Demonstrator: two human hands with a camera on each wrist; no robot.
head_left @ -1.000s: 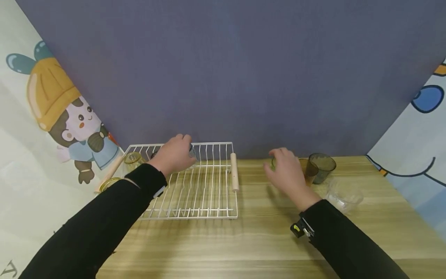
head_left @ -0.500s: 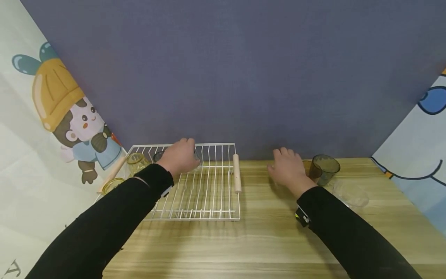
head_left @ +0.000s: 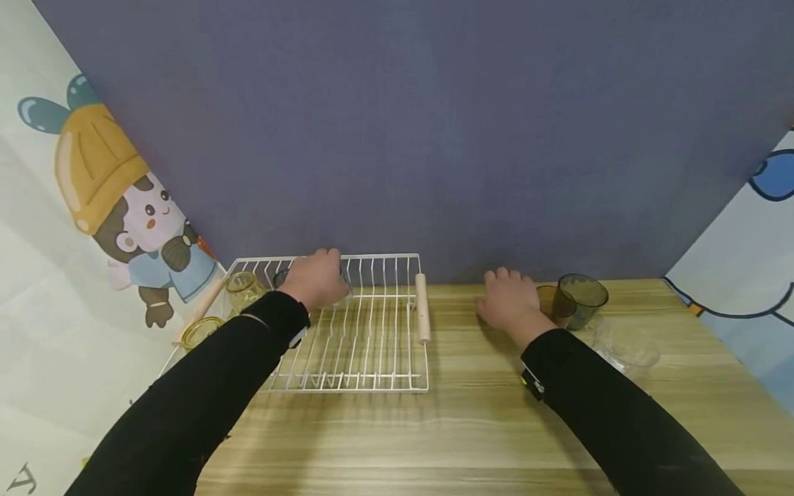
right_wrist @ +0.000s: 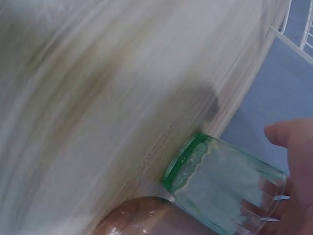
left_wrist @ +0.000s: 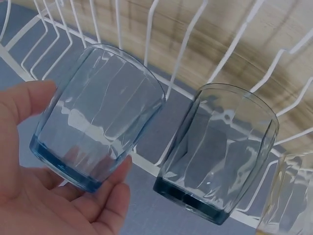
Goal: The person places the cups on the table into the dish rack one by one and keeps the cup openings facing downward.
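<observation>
In the left wrist view my left hand [left_wrist: 63,196] holds a clear blue glass [left_wrist: 100,115], thumb at its side and fingers behind its thick base. The glass is upside down at the white wire rack [head_left: 372,344]; in the head view my left hand mostly covers it. Beside it sits a darker blue-grey glass [left_wrist: 220,147]. My right hand [head_left: 510,297] is around the rim end of a green-based glass [right_wrist: 225,183] on the table. A gap shows between thumb and glass, while the fingers appear through its wall. In the head view that glass is hidden.
Yellow glasses [head_left: 243,288] stand at the rack's left side. Right of my right hand are an amber glass [head_left: 552,303], a dark grey glass [head_left: 586,300] and a clear glass vessel [head_left: 626,348]. A blue-grey wall [head_left: 409,138] rises behind the table [head_left: 397,441].
My right hand has lowered over the green glass, now hiding it from the head view. My left hand has stayed at the rack with only slight movement. The head view has shifted slightly.
</observation>
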